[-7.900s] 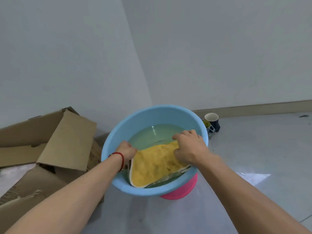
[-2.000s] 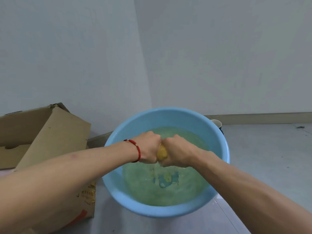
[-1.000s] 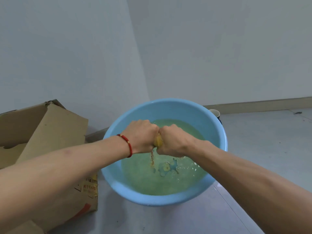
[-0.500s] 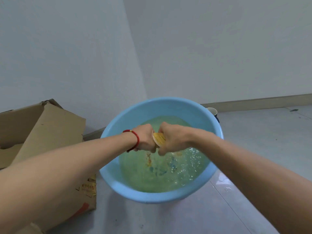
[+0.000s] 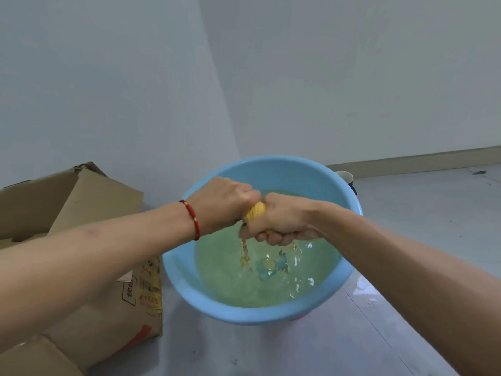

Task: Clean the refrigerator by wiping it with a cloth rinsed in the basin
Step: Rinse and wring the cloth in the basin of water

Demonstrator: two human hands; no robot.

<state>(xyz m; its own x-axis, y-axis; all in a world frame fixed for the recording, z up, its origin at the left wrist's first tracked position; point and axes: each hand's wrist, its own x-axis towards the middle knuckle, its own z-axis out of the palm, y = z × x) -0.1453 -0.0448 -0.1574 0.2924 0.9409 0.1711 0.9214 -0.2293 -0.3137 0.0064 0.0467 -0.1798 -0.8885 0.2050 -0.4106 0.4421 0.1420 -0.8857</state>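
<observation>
Head view: both hands meet over a blue basin (image 5: 336,183) that stands on the grey floor (image 5: 423,213) near the corner of two pale walls. The left hand (image 5: 225,204) and the right hand (image 5: 284,221) are fists pressed knuckle to knuckle, and each grip is curled tight round one end of a yellow cloth (image 5: 255,211). Only a small bunched part of the cloth shows between the fists, above the water and over the middle of the basin. A thin stream of water (image 5: 245,253) falls from under the hands into the basin, and the pale greenish water (image 5: 225,272) below is ruffled, with bright flecks where drops land. A red string bracelet (image 5: 191,218) circles the left wrist.

An opened cardboard box (image 5: 81,202) lies on the floor just left of the basin, one flap raised toward the wall, with printed labels on the side facing the basin. Behind the basin's far right rim, a cup (image 5: 345,176) with a pale inside and dark outside stands on the floor near the skirting board (image 5: 420,161); most of it is hidden by the basin. A sliver of something pink (image 5: 302,318) shows under the basin's near edge. Wet spots (image 5: 366,289) mark the floor to the right of the basin.
</observation>
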